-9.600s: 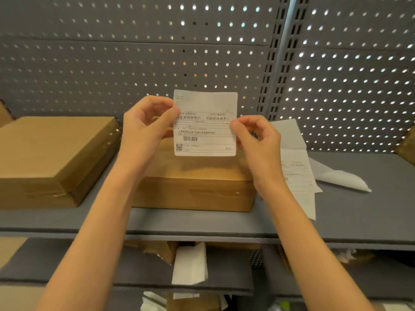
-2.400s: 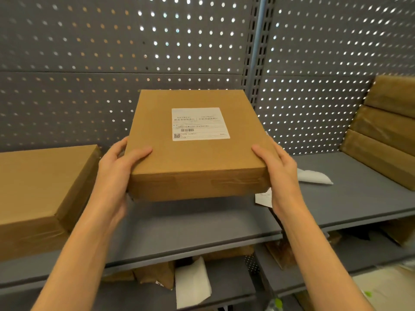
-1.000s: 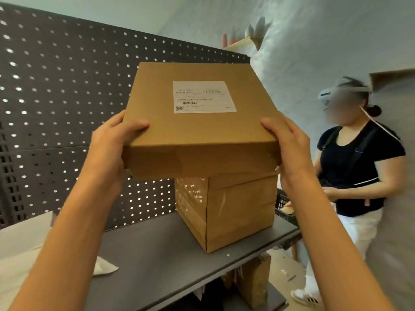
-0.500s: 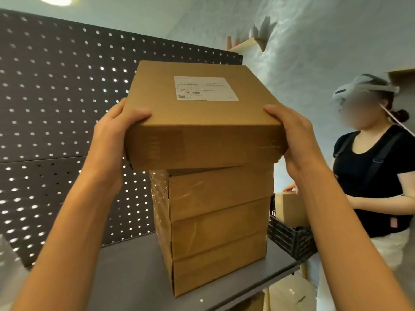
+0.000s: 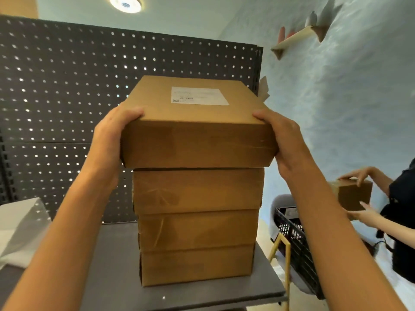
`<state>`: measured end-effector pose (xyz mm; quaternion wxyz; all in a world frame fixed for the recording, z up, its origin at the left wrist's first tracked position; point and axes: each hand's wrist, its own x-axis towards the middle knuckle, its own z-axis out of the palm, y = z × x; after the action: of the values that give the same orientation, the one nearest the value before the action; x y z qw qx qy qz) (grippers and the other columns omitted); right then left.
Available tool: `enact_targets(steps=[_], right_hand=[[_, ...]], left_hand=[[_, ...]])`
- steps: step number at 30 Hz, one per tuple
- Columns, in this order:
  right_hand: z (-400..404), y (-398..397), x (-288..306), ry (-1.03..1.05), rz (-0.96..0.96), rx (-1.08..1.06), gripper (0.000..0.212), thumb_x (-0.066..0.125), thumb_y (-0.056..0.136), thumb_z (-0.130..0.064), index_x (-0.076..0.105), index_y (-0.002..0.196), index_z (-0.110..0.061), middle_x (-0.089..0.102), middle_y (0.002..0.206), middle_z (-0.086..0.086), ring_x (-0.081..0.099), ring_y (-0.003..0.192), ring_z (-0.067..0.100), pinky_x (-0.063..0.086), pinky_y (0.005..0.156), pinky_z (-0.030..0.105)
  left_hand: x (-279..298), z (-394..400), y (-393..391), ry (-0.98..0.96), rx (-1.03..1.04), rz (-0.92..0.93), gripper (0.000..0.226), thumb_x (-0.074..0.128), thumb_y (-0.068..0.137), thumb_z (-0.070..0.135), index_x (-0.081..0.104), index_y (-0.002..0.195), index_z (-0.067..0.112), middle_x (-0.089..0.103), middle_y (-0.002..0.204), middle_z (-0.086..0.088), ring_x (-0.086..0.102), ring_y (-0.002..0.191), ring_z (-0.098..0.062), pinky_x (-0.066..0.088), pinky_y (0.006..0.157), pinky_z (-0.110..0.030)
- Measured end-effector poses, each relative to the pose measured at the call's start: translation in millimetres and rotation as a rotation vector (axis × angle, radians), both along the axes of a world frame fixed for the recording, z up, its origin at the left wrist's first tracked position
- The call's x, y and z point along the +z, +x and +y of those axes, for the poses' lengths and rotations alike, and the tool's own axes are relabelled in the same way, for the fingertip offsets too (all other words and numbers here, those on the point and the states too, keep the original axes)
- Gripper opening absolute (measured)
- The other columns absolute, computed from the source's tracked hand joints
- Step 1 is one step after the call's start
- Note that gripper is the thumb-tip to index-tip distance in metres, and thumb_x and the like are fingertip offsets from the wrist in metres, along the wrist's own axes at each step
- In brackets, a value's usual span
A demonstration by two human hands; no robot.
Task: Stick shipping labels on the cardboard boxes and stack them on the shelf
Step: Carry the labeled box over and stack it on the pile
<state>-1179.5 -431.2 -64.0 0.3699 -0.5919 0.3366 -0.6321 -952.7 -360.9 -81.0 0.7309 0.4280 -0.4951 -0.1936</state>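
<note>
Labelled box (image 5: 197, 144) gripped at both sides by left hand (image 5: 112, 140) and right hand (image 5: 285, 142), seemingly resting on three-box stack (image 5: 197, 225), shelf (image 5: 116, 288) beneath.

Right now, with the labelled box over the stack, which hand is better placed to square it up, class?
Probably the left hand: the top box overhangs the stack a little more on that side. The right hand grips the opposite end and can steady it.

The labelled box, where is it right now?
In the head view, the labelled box sits centre frame atop three stacked boxes on the grey shelf, gripped by left hand and right hand.
</note>
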Motion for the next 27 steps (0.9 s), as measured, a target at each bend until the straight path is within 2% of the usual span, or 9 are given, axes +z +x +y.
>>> enact_targets(steps=[3, 7, 10, 13, 16, 19, 23, 27], right_hand=[[-6, -3, -6, 0.026, 0.004, 0.030, 0.009, 0.060, 0.086, -0.036, 0.057, 0.079, -0.030, 0.059, 0.091, -0.009, 0.055, 0.090, 0.011, 0.047, 0.080, 0.031], [-13, -6, -11, 0.058, -0.013, 0.037, 0.009, 0.060, 0.086, -0.038, 0.057, 0.079, -0.033, 0.059, 0.092, -0.011, 0.056, 0.089, 0.009, 0.048, 0.078, 0.028], [-18, -6, -11, 0.096, -0.011, 0.041, 0.008, 0.060, 0.085, -0.039, 0.058, 0.087, -0.032, 0.059, 0.096, -0.008, 0.055, 0.088, 0.008, 0.046, 0.069, 0.026], [-22, -4, -10, 0.141, -0.005, 0.050, 0.020, 0.060, 0.084, -0.043, 0.059, 0.097, -0.029, 0.059, 0.097, -0.008, 0.056, 0.086, 0.006, 0.042, 0.063, 0.023], [-24, -4, -9, 0.170, -0.006, 0.062, 0.029, 0.060, 0.083, -0.044, 0.060, 0.104, -0.023, 0.060, 0.093, -0.007, 0.057, 0.081, 0.004, 0.041, 0.058, 0.021], [-27, -3, -6, 0.196, 0.009, 0.069, 0.019, 0.060, 0.083, -0.043, 0.060, 0.090, -0.025, 0.060, 0.084, -0.009, 0.057, 0.074, 0.004, 0.041, 0.057, 0.022], [-32, -1, -5, 0.230, 0.015, 0.075, 0.023, 0.061, 0.082, -0.045, 0.062, 0.091, -0.023, 0.062, 0.084, -0.007, 0.058, 0.076, 0.006, 0.042, 0.059, 0.024], [-36, 2, -5, 0.227, 0.007, 0.082, 0.019, 0.059, 0.083, -0.045, 0.061, 0.083, -0.026, 0.062, 0.078, -0.010, 0.059, 0.072, 0.004, 0.044, 0.059, 0.022]], left_hand=[[0, -3, -7, 0.024, 0.026, 0.051, 0.015, 0.053, 0.087, 0.043, 0.061, 0.081, 0.031, 0.058, 0.083, 0.011, 0.053, 0.078, -0.007, 0.041, 0.064, -0.029], [0, -10, -10, 0.062, 0.046, 0.088, 0.016, 0.053, 0.086, 0.043, 0.062, 0.079, 0.032, 0.062, 0.079, 0.014, 0.056, 0.073, -0.003, 0.041, 0.062, -0.026], [-1, -15, -10, 0.096, 0.046, 0.100, 0.017, 0.054, 0.085, 0.045, 0.065, 0.078, 0.034, 0.066, 0.067, 0.020, 0.059, 0.066, 0.002, 0.041, 0.062, -0.025], [-1, -21, -8, 0.124, 0.041, 0.122, 0.022, 0.054, 0.084, 0.049, 0.066, 0.073, 0.035, 0.066, 0.064, 0.021, 0.059, 0.067, 0.000, 0.042, 0.065, -0.025], [-2, -26, -6, 0.142, 0.043, 0.126, 0.025, 0.053, 0.083, 0.054, 0.066, 0.072, 0.036, 0.066, 0.071, 0.018, 0.058, 0.073, -0.003, 0.042, 0.067, -0.027], [-2, -31, -4, 0.164, 0.029, 0.140, 0.026, 0.054, 0.080, 0.057, 0.065, 0.077, 0.034, 0.064, 0.079, 0.012, 0.058, 0.076, -0.007, 0.043, 0.067, -0.028], [-2, -38, 0, 0.203, 0.042, 0.145, 0.035, 0.057, 0.071, 0.065, 0.064, 0.084, 0.033, 0.064, 0.091, 0.007, 0.060, 0.086, -0.013, 0.045, 0.075, -0.034], [-2, -44, 2, 0.219, 0.054, 0.157, 0.037, 0.057, 0.068, 0.068, 0.062, 0.083, 0.035, 0.065, 0.098, 0.007, 0.060, 0.092, -0.013, 0.045, 0.081, -0.035]])
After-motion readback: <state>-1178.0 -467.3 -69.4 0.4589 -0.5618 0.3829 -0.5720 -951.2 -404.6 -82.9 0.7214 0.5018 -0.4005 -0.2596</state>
